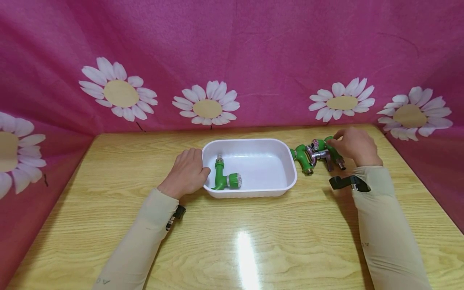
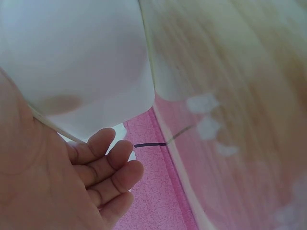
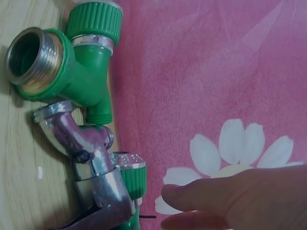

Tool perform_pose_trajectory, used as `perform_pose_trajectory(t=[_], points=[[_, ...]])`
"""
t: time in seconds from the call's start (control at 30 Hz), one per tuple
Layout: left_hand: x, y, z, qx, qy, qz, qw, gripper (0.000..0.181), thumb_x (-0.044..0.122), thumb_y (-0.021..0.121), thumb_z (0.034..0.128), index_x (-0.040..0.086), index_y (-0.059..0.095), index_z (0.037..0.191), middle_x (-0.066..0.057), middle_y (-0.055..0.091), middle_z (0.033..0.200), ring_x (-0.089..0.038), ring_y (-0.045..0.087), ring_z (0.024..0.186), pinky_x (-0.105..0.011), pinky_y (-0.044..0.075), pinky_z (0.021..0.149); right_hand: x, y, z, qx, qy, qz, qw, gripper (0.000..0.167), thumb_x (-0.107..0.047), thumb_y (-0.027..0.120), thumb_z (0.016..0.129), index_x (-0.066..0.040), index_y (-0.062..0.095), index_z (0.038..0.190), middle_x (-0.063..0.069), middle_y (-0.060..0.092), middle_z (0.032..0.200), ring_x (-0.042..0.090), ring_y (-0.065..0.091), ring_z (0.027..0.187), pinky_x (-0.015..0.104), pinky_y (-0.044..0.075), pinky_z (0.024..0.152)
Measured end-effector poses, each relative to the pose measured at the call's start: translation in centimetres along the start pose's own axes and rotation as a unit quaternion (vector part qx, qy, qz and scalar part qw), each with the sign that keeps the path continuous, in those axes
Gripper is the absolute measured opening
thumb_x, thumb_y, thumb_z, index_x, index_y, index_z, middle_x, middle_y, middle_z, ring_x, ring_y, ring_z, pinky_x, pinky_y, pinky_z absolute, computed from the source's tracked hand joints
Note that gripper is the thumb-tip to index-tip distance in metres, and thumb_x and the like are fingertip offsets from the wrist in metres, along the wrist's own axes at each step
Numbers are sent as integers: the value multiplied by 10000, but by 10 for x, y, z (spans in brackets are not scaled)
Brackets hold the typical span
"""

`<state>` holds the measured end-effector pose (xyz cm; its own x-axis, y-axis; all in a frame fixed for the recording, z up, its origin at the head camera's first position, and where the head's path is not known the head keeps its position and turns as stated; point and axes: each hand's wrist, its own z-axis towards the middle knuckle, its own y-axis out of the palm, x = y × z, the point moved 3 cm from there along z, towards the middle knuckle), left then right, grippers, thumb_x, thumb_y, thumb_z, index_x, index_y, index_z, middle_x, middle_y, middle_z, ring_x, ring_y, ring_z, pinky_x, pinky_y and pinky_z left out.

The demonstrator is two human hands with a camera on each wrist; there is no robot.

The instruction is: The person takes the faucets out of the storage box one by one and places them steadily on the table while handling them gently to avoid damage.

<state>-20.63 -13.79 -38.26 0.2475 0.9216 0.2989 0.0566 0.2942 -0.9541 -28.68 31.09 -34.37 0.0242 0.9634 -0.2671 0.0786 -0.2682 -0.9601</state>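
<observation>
My left hand [image 1: 186, 171] grips the left rim of a white plastic tub [image 1: 250, 194], thumb over the edge; in the left wrist view its curled fingers [image 2: 127, 175] lie along the tub's outside. Inside the tub, at its left end, lies a green tap [image 1: 219, 175] with a round knob. My right hand [image 1: 357, 147] hovers with thumb and fingers apart beside the rightmost green tap [image 1: 335, 152]. A chrome tap [image 3: 98, 177] lies between that tap and another green tap [image 3: 84, 72] with a threaded end. Whether my right fingertips touch the tap cannot be told.
The taps form a cluster just right of the tub on a wooden table [image 1: 217, 249]. A pink cloth [image 1: 268, 52] with white flowers hangs along the table's back and sides.
</observation>
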Motion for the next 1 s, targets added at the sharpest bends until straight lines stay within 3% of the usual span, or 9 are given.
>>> perform_pose_trajectory(t=[0.33, 0.73, 1.0], points=[[0, 0, 0, -25, -10, 36, 10000, 471, 267, 479, 974, -87, 461, 1284, -158, 509, 1083, -299, 433, 1011, -422, 384, 919, -12, -2, -3, 65, -37, 59, 10000, 493, -385, 642, 967, 16, 679, 1252, 303, 660, 1260, 523, 558, 1143, 618, 442, 897], [-1, 2, 0, -94, -79, 46, 9999, 491, 277, 475, 980, -81, 448, 1314, -155, 504, 1106, -301, 432, 1037, -423, 385, 946, -26, -3, -3, 267, -452, 4, 9986, 474, -410, 652, 960, -4, 723, 1194, 262, 731, 1132, 498, 606, 1072, 584, 448, 870], [0, 1, 0, -83, -52, 17, 10000, 481, 277, 476, 982, -78, 450, 1306, -150, 499, 1101, -297, 427, 1032, -417, 381, 941, -34, -5, -7, 264, -510, -19, 9983, 488, -426, 650, 966, -15, 717, 1220, 269, 723, 1167, 524, 578, 1118, 615, 431, 911]])
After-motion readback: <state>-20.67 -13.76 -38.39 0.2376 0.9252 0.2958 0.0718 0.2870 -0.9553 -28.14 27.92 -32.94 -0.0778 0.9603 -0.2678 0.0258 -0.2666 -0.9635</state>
